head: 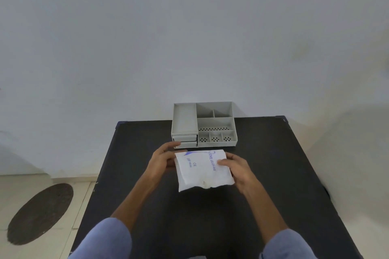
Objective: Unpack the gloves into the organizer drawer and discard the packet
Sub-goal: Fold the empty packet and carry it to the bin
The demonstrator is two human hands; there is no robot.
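A grey organizer sits at twelve o'clock on a black table, drawers closed. Both hands, left and right, grip a white packet just before it, long axis running twelve to six.

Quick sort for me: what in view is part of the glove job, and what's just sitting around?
Part of the job:
- glove packet, held by left hand and right hand
- grey organizer with its two small drawers, both closed
- black table everything rests on

Just around:
- dark oval mat on the floor, left
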